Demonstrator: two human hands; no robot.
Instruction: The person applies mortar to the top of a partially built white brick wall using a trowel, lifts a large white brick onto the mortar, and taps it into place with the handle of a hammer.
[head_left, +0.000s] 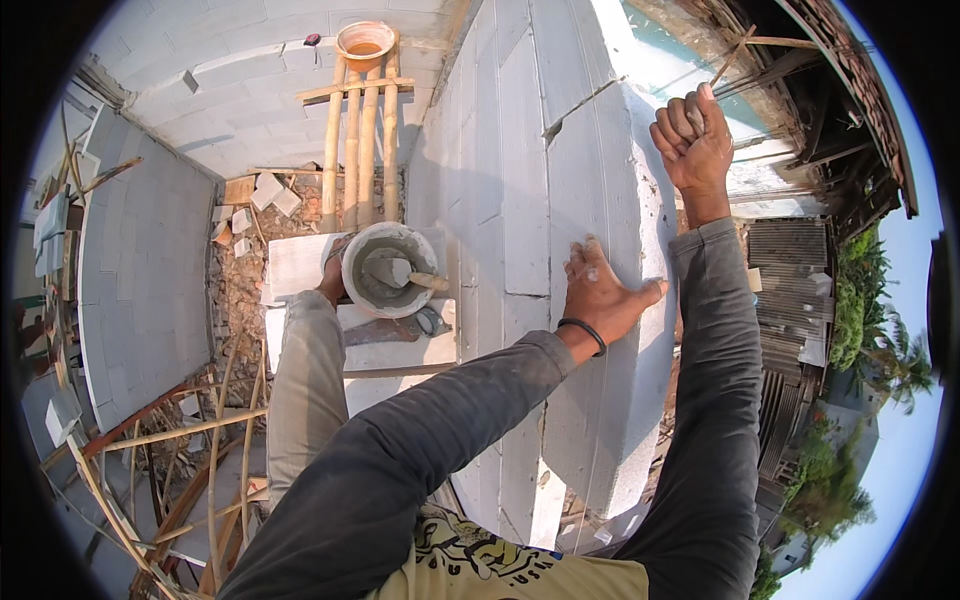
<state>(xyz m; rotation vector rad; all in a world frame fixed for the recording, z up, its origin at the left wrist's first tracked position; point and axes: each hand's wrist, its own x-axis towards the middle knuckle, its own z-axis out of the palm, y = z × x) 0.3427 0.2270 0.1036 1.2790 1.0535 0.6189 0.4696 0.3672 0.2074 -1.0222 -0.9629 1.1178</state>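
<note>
My left hand [606, 296], a dark band at its wrist, presses flat against a light grey block wall [505, 200], fingers spread and thumb near the top edge. Beyond it my right hand [694, 140] is raised above the wall's outer side, fingers curled into a fist and thumb upright, with nothing visible in it. To the left, a round bucket [352, 268] of wet grey mortar stands on pale blocks, a trowel [388, 271] with a wooden handle lying in it. My foot [332, 268] rests beside that bucket.
Bamboo poles [368, 140] lean toward the far wall, an orange-rimmed basin [366, 45] at their top. Rubble [245, 270] and crossed bamboo sticks [205, 425] cover the ground at left. A corrugated metal wall [788, 290] and trees stand at right. A gap [555, 130] shows between blocks.
</note>
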